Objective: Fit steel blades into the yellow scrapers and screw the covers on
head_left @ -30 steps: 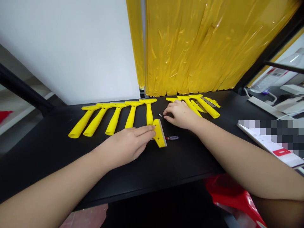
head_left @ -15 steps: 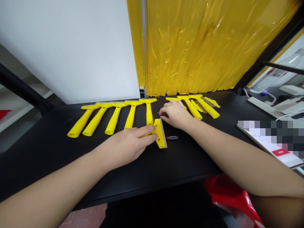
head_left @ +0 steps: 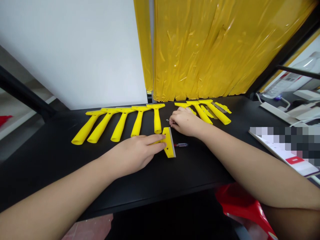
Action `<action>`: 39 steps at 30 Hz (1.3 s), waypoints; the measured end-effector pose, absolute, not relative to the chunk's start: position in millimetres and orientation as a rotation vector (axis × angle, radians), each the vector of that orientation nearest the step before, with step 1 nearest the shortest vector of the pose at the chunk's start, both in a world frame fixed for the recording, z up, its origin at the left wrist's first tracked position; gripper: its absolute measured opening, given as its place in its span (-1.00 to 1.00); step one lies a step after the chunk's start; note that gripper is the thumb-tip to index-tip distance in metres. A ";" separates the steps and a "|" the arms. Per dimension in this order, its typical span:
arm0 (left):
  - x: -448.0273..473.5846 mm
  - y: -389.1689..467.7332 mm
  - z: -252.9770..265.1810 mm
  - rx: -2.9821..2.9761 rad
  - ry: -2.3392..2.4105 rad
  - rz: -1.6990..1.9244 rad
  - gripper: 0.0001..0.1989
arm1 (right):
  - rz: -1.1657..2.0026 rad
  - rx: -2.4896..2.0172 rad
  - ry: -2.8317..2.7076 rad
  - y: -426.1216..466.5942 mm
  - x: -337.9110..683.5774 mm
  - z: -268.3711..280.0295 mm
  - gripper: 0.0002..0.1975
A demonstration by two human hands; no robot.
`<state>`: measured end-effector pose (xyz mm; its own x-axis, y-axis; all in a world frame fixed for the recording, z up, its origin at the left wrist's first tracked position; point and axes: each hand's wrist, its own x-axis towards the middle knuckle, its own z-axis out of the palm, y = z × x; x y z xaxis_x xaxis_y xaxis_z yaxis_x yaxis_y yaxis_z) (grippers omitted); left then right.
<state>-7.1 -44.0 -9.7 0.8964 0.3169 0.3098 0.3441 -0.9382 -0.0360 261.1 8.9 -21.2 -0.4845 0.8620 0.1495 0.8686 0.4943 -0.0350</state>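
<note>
My left hand (head_left: 142,150) is closed around a yellow scraper (head_left: 169,143), whose head with a metal blade edge and two screw holes points right. My right hand (head_left: 184,120) is closed, its fingertips bent down by the desktop beside a few tiny metal screws (head_left: 167,120). Anything pinched in those fingers is too small or hidden to make out. Beyond the scraper's blade lies a screwdriver (head_left: 182,145) with a clear handle, partly covered. A row of several yellow scrapers (head_left: 120,126) stretches to the left, handles toward me.
Behind my right hand lie more yellow scraper handles (head_left: 220,113), with loose yellow head plates (head_left: 223,107) and blades. A phone or tablet (head_left: 295,163) is at the right. Yellow plastic sheeting (head_left: 200,50) and a white panel (head_left: 87,50) stand behind the black desk (head_left: 140,190).
My right hand has shifted slightly right, away from the tiny screws, which now show more. The scraper in my left hand has dropped slightly toward me.
</note>
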 end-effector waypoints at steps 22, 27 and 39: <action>-6.1 -45.2 -10.0 -2.929 -0.425 -0.415 -0.64 | 1.079 -0.929 -2.233 -10.7 260.4 -12.4 -0.96; -6.2 -45.6 -9.8 -2.895 -0.396 -0.392 -0.62 | 1.313 -0.912 -2.063 -10.3 257.3 -16.4 -0.90; -6.4 -46.8 -6.5 -2.931 -0.373 -0.451 -0.64 | 1.705 -0.956 -1.709 -9.6 254.4 -19.3 -0.71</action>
